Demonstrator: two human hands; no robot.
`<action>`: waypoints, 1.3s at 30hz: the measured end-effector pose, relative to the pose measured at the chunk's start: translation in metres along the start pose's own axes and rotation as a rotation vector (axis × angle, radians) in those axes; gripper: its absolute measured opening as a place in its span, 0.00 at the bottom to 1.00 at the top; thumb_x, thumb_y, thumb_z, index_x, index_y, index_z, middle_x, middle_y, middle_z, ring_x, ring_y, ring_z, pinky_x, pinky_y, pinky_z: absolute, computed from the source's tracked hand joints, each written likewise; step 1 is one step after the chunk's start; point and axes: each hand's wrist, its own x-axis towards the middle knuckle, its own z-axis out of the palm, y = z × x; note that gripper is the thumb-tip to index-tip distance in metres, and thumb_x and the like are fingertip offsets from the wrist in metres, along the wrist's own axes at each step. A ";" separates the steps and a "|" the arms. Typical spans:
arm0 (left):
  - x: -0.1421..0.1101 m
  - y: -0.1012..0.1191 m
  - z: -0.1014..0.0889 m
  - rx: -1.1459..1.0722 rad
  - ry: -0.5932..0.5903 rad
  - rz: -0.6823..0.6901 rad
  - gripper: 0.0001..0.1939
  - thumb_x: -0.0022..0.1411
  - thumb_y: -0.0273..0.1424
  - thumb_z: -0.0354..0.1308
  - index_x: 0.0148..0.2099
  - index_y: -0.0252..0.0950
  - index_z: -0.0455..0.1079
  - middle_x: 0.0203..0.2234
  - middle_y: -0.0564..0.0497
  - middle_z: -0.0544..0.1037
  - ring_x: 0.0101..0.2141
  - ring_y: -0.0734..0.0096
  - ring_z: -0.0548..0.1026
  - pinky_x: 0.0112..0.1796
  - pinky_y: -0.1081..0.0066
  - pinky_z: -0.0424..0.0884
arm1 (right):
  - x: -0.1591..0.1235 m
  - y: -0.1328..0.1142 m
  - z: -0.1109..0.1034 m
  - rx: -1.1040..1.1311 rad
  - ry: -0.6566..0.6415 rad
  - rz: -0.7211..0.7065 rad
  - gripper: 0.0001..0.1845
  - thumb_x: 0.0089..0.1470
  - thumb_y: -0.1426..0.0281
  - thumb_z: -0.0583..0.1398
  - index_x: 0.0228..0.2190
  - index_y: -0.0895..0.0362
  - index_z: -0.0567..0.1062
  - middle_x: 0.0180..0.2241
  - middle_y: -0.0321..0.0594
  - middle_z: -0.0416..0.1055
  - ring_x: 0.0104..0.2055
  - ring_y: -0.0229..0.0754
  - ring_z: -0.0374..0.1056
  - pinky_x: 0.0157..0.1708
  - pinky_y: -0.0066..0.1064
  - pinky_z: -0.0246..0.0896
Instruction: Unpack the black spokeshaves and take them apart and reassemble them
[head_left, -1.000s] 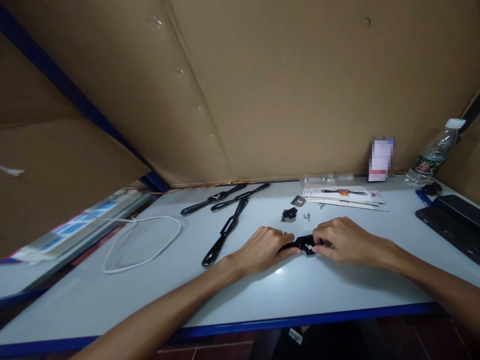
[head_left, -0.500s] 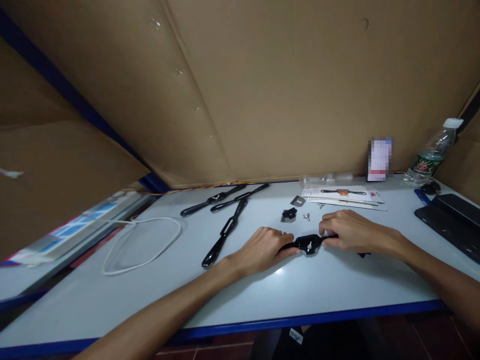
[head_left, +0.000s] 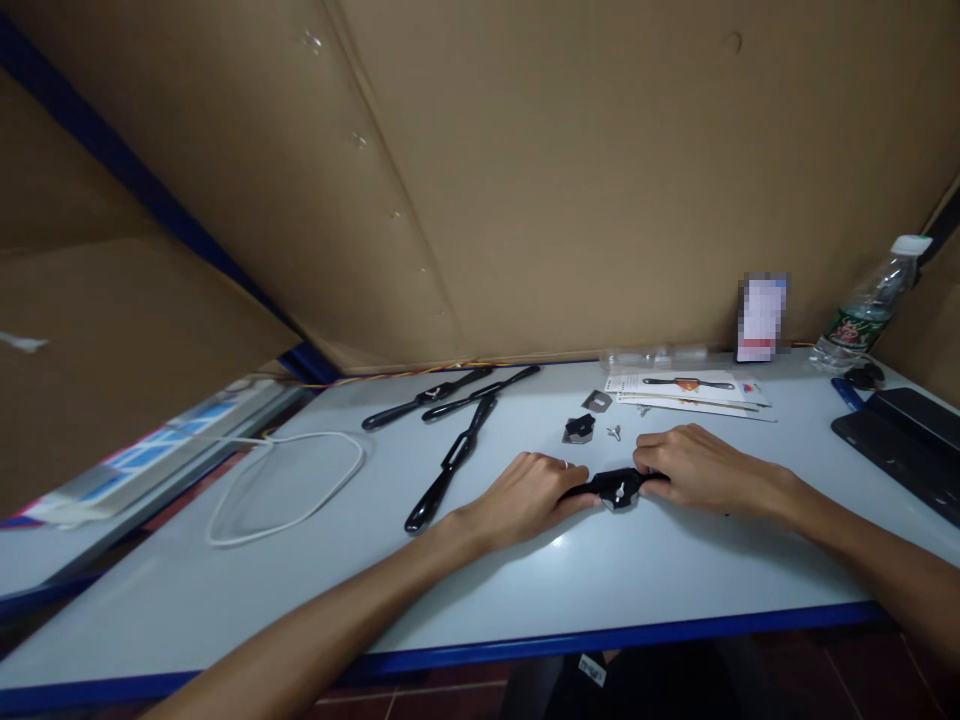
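A black spokeshave (head_left: 619, 487) lies across the front half of the table, with a dark cap and a small silver screw at its middle. My left hand (head_left: 531, 490), a ring on one finger, is closed around its left handle. On the other side, my right hand (head_left: 686, 465) grips the right handle and hides most of it. Just beyond the tool are a silver wing screw (head_left: 614, 432), a black cap piece on a metal blade (head_left: 579, 429) and another slotted blade (head_left: 598, 401).
Several black spokeshave bodies (head_left: 450, 460) lie left of my hands, near a looped white cable (head_left: 289, 530). Printed cards (head_left: 682, 388), a propped phone (head_left: 760, 318) and a tilted water bottle (head_left: 859, 318) are at the back. A black case (head_left: 900, 450) sits at right.
My right hand has shifted from the spokeshave's middle out to its right handle, uncovering the cap and screw. My left hand has stayed on the left handle.
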 end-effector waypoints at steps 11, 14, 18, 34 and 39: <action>0.000 0.000 0.002 0.028 0.027 0.024 0.28 0.75 0.51 0.42 0.33 0.37 0.70 0.22 0.52 0.74 0.21 0.70 0.68 0.26 0.65 0.49 | -0.002 -0.019 0.012 -0.013 0.114 -0.080 0.08 0.64 0.66 0.61 0.39 0.58 0.78 0.36 0.40 0.76 0.29 0.39 0.67 0.27 0.32 0.47; 0.000 -0.001 0.003 0.038 0.020 0.012 0.27 0.75 0.50 0.44 0.33 0.37 0.69 0.22 0.52 0.74 0.21 0.70 0.67 0.25 0.66 0.48 | 0.001 -0.023 0.020 -0.067 0.139 -0.062 0.08 0.65 0.69 0.59 0.36 0.59 0.77 0.35 0.40 0.76 0.29 0.39 0.67 0.27 0.33 0.44; -0.001 -0.002 0.004 0.030 0.017 0.013 0.27 0.75 0.50 0.42 0.34 0.37 0.70 0.22 0.52 0.74 0.21 0.70 0.67 0.26 0.66 0.48 | 0.004 -0.027 0.030 -0.031 0.196 -0.011 0.10 0.67 0.69 0.58 0.34 0.60 0.75 0.33 0.41 0.75 0.28 0.39 0.65 0.28 0.33 0.46; 0.000 0.000 0.000 0.006 0.015 0.007 0.32 0.74 0.54 0.38 0.33 0.37 0.71 0.22 0.51 0.74 0.21 0.69 0.69 0.26 0.65 0.49 | -0.005 -0.002 -0.007 0.041 0.033 0.025 0.04 0.58 0.74 0.60 0.35 0.57 0.77 0.36 0.41 0.76 0.34 0.42 0.69 0.32 0.33 0.52; 0.000 0.000 0.001 -0.005 0.012 0.010 0.31 0.75 0.53 0.39 0.34 0.36 0.70 0.22 0.51 0.75 0.21 0.70 0.67 0.26 0.66 0.49 | -0.003 -0.012 -0.001 0.084 0.038 -0.104 0.13 0.61 0.75 0.58 0.45 0.52 0.78 0.35 0.37 0.74 0.31 0.39 0.67 0.30 0.31 0.50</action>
